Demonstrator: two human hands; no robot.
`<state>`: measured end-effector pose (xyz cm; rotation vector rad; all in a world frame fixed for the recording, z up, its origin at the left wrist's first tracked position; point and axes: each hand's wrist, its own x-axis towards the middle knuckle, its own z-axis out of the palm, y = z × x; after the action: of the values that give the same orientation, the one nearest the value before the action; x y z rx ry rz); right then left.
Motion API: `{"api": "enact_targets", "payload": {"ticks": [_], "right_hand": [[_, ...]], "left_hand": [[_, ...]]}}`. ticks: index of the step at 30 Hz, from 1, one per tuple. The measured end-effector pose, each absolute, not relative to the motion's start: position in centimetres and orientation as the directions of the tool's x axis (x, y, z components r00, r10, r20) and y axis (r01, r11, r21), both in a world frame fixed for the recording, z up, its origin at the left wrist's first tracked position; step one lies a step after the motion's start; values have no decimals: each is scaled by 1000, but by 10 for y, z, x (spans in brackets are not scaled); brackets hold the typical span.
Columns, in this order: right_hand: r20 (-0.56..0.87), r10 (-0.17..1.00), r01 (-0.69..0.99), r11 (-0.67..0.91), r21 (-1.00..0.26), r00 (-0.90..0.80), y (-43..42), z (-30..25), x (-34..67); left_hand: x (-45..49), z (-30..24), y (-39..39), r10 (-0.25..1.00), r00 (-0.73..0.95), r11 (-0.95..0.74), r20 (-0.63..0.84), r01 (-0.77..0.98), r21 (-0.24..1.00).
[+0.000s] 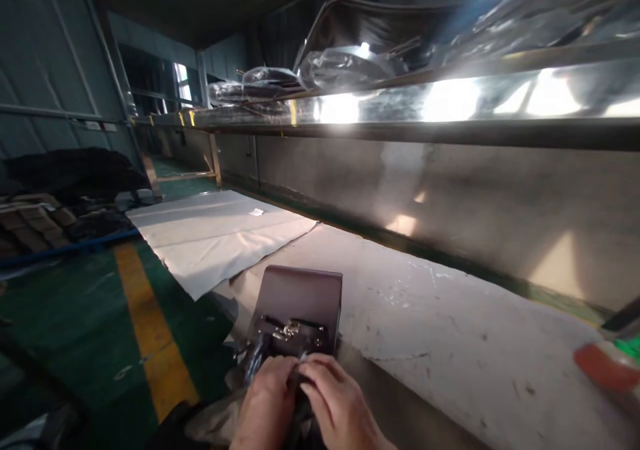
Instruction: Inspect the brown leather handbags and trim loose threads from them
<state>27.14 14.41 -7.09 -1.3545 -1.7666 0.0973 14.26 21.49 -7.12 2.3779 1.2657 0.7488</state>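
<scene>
Both my hands are close together at the bottom middle, in front of a dark brown, flat-topped, box-like object [303, 293]. The fingers of my left hand [270, 393] are curled and pressed together against my right. My right hand [335, 393] pinches at the same spot, thumb and fingertips closed. A dark, thin material shows between and below them, but I cannot make out what it is. Just beyond the fingertips, small shiny metal pieces [287, 330] and dark strap-like parts lie on the brown object. Crinkled clear plastic [256, 360] is beside my left hand.
The brown object rests on a worn, pale bench top [425, 317]. A pale sheet [225, 237] lies at its far left. Above runs a shelf [390, 107] with plastic-wrapped items. A red and green object [607, 367] is at right; dark piles [75, 177] stand at left.
</scene>
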Motion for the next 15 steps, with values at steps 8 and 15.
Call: {"api": "enact_targets", "payload": {"ticks": [8,15], "right_hand": [[123,769,284,-79,-955,627,97,-134,268],[-49,996,-73,-43,-996,80,65,-80,238]], "left_hand": [[101,-64,164,991,81,-121,105,231,965],[78,-40,107,997,29,-72,67,228,971]]}}
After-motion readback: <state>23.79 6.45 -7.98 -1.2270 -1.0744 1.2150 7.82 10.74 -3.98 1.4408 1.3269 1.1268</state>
